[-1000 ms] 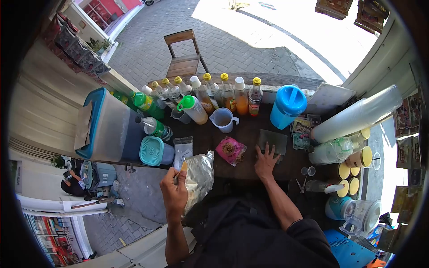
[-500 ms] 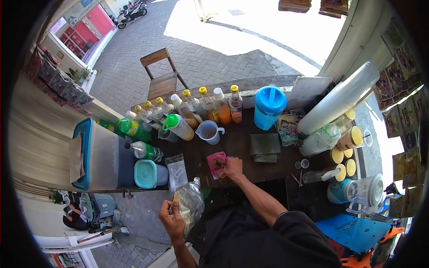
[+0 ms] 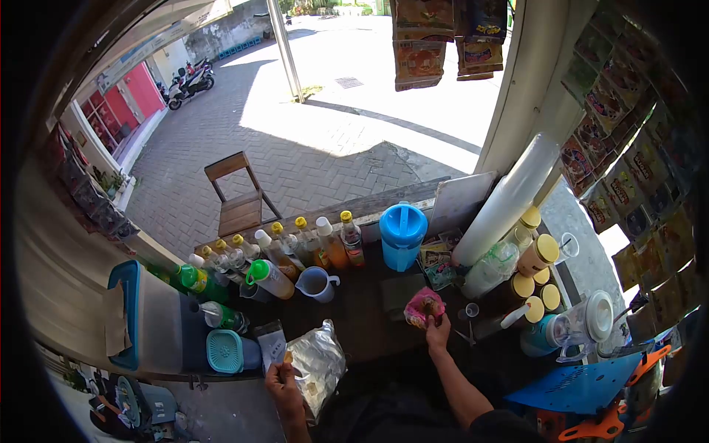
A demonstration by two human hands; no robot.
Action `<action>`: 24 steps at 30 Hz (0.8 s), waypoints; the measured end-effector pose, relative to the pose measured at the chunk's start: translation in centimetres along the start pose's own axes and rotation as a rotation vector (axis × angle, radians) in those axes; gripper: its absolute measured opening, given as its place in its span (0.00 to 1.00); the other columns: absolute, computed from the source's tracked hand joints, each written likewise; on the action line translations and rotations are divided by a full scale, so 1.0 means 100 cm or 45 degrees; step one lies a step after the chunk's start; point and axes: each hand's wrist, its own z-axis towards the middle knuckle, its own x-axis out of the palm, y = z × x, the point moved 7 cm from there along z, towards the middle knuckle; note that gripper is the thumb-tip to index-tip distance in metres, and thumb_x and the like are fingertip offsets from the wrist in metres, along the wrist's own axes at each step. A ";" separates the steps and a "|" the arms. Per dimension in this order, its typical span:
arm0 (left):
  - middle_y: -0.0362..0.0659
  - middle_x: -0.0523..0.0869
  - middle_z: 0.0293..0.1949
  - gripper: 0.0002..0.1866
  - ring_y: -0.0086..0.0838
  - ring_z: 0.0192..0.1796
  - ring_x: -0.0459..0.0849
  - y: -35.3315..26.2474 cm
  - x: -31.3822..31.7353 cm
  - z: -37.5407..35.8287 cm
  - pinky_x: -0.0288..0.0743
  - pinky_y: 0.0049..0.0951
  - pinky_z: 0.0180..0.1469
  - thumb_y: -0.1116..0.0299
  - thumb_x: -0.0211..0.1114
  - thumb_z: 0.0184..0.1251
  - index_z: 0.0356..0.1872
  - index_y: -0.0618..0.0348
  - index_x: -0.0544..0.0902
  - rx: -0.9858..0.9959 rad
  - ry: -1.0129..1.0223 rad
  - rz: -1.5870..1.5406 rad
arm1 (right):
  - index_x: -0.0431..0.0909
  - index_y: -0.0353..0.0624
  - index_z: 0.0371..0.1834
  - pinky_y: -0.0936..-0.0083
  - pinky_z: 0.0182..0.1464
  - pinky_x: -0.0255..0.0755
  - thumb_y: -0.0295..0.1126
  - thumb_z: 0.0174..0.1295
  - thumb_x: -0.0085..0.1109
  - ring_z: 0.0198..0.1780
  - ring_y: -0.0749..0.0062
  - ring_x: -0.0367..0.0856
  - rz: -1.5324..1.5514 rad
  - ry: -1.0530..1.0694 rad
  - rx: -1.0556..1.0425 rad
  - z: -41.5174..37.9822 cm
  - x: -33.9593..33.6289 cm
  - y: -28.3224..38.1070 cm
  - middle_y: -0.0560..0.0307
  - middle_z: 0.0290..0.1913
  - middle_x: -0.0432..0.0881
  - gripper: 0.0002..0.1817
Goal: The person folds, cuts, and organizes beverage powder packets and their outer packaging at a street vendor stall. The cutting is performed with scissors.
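My left hand (image 3: 286, 387) is closed low in the picture, pinching at the edge of a crumpled silver foil bag (image 3: 321, 363). By its thumb and fingertips shows a small tan piece (image 3: 288, 357), too small to name. A flat clear packet with a printed label (image 3: 272, 344) lies just beyond that hand. To the right, my right hand (image 3: 438, 332) is closed on a crumpled pink packet (image 3: 422, 305) with something brown on or in it. The dark folded cloth (image 3: 399, 293) lies to the left of this packet, on the dark table.
Bottles (image 3: 352, 238) line the table's far edge beside a blue pitcher (image 3: 402, 235). A measuring cup (image 3: 317, 284) stands before them. Tall stacked plastic cups (image 3: 509, 199) and yellow-lidded jars (image 3: 538, 255) are at right, a large blue-lidded container (image 3: 151, 317) at left. Sachets (image 3: 425, 44) hang above.
My right hand has moved right with the pink packet, past the folded cloth. The left hand stays by the foil bag, which now spreads wider. The view has tilted up and turned right.
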 end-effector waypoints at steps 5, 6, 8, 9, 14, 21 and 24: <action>0.31 0.72 0.21 0.13 0.13 0.27 0.65 0.076 0.020 0.018 0.58 0.21 0.29 0.69 0.63 0.69 0.24 0.61 0.74 0.029 -0.020 0.029 | 0.59 0.30 0.69 0.64 0.67 0.61 0.28 0.61 0.61 0.63 0.49 0.70 -0.156 -0.132 -0.128 0.030 -0.006 -0.036 0.37 0.62 0.70 0.34; 0.31 0.72 0.21 0.14 0.13 0.26 0.65 0.083 0.019 0.018 0.58 0.21 0.29 0.68 0.63 0.69 0.24 0.61 0.74 0.016 -0.064 -0.038 | 0.59 0.30 0.69 0.64 0.67 0.61 0.28 0.61 0.61 0.63 0.49 0.70 -0.157 -0.119 -0.130 0.019 -0.003 -0.033 0.37 0.62 0.70 0.34; 0.35 0.75 0.22 0.13 0.16 0.27 0.68 0.092 0.007 0.023 0.61 0.24 0.29 0.67 0.64 0.69 0.26 0.62 0.75 0.035 -0.183 0.064 | 0.51 0.37 0.74 0.53 0.70 0.54 0.38 0.55 0.68 0.69 0.34 0.59 -0.890 -0.316 -0.280 -0.006 0.006 -0.005 0.32 0.70 0.58 0.47; 0.37 0.77 0.22 0.13 0.18 0.27 0.70 0.098 -0.001 0.025 0.63 0.26 0.30 0.66 0.65 0.68 0.26 0.63 0.76 0.020 -0.214 0.195 | 0.51 0.37 0.74 0.53 0.70 0.54 0.38 0.55 0.68 0.69 0.34 0.59 -0.873 -0.321 -0.305 -0.016 0.009 0.009 0.32 0.70 0.58 0.47; 0.52 0.80 0.25 0.16 0.37 0.28 0.78 0.102 -0.035 0.022 0.69 0.38 0.32 0.62 0.62 0.69 0.29 0.67 0.76 0.070 -0.318 0.676 | 0.50 0.48 0.76 0.47 0.72 0.50 0.50 0.48 0.69 0.70 0.29 0.54 -1.302 0.271 -0.883 -0.047 0.076 0.051 0.32 0.72 0.54 0.53; 0.40 0.74 0.24 0.13 0.25 0.28 0.70 0.154 -0.073 0.009 0.65 0.29 0.32 0.64 0.58 0.72 0.29 0.62 0.74 -0.059 -0.198 0.385 | 0.55 0.40 0.73 0.48 0.64 0.62 0.43 0.45 0.68 0.64 0.37 0.65 -1.583 0.542 -0.895 0.002 0.109 0.018 0.34 0.66 0.64 0.50; 0.34 0.73 0.27 0.11 0.19 0.30 0.68 0.160 -0.065 0.001 0.64 0.25 0.34 0.63 0.56 0.74 0.33 0.58 0.75 -0.237 -0.173 -0.018 | 0.65 0.34 0.65 0.51 0.57 0.67 0.36 0.44 0.65 0.58 0.44 0.70 -1.706 0.563 -1.181 0.005 0.115 0.007 0.40 0.58 0.73 0.40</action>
